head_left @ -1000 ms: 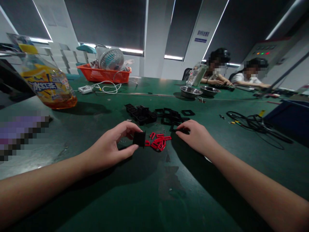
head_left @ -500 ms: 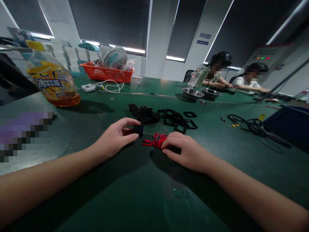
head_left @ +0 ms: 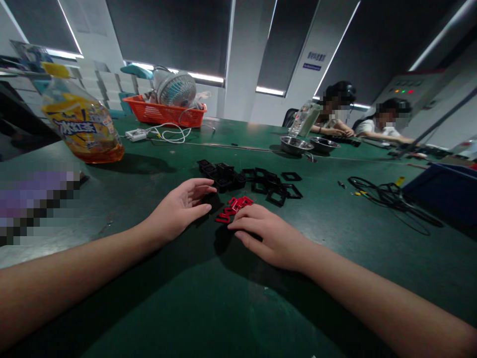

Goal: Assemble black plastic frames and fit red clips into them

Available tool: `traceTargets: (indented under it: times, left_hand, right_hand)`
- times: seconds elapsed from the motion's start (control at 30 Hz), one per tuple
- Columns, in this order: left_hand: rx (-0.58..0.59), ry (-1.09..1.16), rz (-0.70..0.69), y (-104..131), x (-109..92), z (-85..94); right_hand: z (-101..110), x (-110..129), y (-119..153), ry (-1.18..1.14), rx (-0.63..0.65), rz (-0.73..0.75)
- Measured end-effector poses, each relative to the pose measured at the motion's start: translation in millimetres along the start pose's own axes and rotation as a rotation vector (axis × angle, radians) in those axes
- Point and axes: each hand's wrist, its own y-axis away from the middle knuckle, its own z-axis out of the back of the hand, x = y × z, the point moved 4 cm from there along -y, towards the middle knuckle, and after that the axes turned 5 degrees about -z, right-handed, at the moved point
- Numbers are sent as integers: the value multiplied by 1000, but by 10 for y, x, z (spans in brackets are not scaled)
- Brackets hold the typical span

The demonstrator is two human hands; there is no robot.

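So my left hand is hanging with the thumb well away from the fingers, and I can't see anything in the gap. My right hand is palm-down, fingertips right at the near edge of the little heap of red clips, thumb a bit apart. Can't tell if I'm pinching one, since my own fingers cover that side of the heap.

The clips look like thin plastic: probably next to no weight, fairly stiff, maybe snappable if you bend the slim arms. I'd take one by its long edges, thumb and one finger, because they overlap and might drag each other along.

Just past them sit the chunky black blocks, likely light hard plastic too, easiest by opposite side walls. To the right of those are flat black frames; I'd lift those by an outer rim. Black on black, so I can't count either lot.

Further out, the drink bottle is clear enough, but the purple-topped thing on my left is pixelated and cut off by the edge, and the blue bin far right is too dark to see into.
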Motion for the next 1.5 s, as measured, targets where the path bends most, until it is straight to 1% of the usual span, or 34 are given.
traceTargets:
  times: [0.03,0.1,0.2,0.33,0.43,0.57,0.7,0.8,0.93,1.23,1.5]
  left_hand:
    - [12,8,1,-3,11,-5]
    - [48,8,7,0,18,-20]
    - [91,-10,-10,21,-10,-44]
    - [156,-23,-68,74,-60,-101]
    - [228,-30,-128,126,-88,-160]
    - [307,-86,-181,183,-117,-217]
    - [357,-117,-154,204,-129,-248]
    - [375,-79,-125,210,-133,-265]
    - [383,-79,-128,218,-134,-274]
    - [388,-233,-199,213,-122,-255]
    - [358,-355,-258,210,-152,-256]
  right_hand:
    - [-30,40,-30,28,32,-4]
    - [-65,67,-99,82,35,-39]
    - [-70,16,-156,131,-2,-68]
    - [22,-75,-60,12,-132,-78]
    - [73,-98,53,-87,-195,-139]
    - [51,-58,104,-133,-187,-165]
    - [14,-47,90,-155,-177,-180]
    - [8,-55,91,-167,-168,-197]
    - [18,-43,92,-170,-164,-215]
    - [16,-34,77,-195,-166,-229]
    - [24,-43,67,-189,-168,-248]
